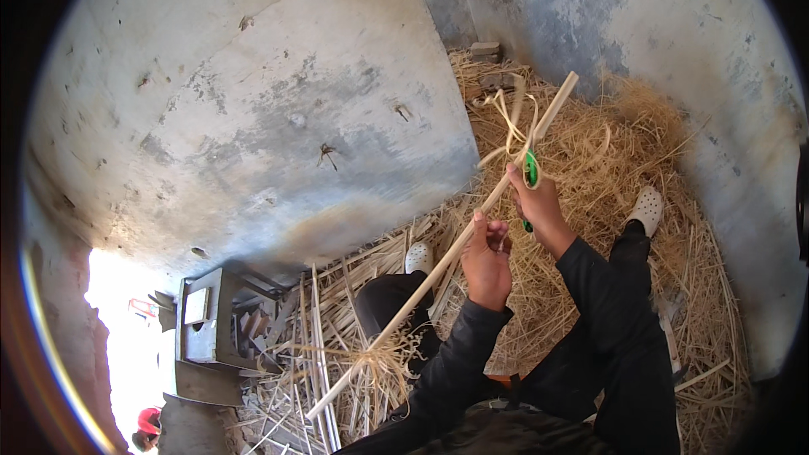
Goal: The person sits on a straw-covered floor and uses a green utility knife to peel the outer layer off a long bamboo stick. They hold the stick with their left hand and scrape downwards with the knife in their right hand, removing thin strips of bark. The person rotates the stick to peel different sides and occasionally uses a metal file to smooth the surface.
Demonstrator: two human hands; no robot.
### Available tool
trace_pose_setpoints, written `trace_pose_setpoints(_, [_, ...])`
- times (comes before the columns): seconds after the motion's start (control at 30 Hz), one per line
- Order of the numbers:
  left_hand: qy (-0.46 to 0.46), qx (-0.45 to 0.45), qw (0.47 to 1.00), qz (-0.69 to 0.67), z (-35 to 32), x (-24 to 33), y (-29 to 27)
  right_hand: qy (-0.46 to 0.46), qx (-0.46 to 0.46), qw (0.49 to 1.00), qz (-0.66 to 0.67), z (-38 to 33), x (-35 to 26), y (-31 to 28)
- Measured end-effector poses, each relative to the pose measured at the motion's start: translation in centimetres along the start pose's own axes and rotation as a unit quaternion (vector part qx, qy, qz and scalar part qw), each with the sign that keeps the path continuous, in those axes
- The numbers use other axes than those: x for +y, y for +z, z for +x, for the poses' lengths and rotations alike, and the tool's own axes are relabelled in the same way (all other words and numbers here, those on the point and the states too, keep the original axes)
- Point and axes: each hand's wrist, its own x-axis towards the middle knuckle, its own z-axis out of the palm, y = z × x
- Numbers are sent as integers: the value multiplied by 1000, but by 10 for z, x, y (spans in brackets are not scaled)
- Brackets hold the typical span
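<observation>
A long pale stick (438,274), split bamboo by its look, slants across in front of me, from near my left knee up to the far right. Thin curled shavings hang from its upper part, and a frayed bunch of fibres (379,368) clings near its lower end. My left hand (487,268) is closed, its thumb against the middle of the stick and its fingers curled. Farther up, my right hand (542,209) is wrapped round a green-handled tool (531,168) beside the stick, with its thumb near the wood. I cannot make out the tool's blade.
A deep heap of straw-like shavings (624,152) covers the floor to the right. Long split strips (324,345) lie at the left. A grey wooden cabinet (202,329) stands by the bright doorway (126,337), where someone in red (148,423) shows. Stained walls (278,118) rise ahead.
</observation>
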Motion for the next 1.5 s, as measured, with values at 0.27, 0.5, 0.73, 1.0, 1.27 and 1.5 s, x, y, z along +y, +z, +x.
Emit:
trace_pose_setpoints(0.27, [110, -179, 858, 469, -128, 82, 3, 82, -20, 996, 27, 15, -5, -6])
trace_pose_setpoints(0.5, [72, -143, 667, 727, -55, 130, -74, 57, -30, 993, 102, 29, -25, -22])
trace_pose_setpoints(0.73, [-105, -145, 695, 697, -85, 110, -128, 13, -20, 991, 132, 42, -44, -53])
trace_pose_setpoints(1.0, [0, -264, 478, 838, -105, 99, -104, 60, -62, 986, 144, 38, -39, -50])
trace_pose_setpoints(1.27, [-261, -283, 854, 351, -59, 88, -83, 108, -58, 982, 147, 52, -29, -64])
trace_pose_setpoints(1.5, [-176, -128, 927, 306, -68, 80, -59, -65, -161, 875, -452, -21, -10, -43])
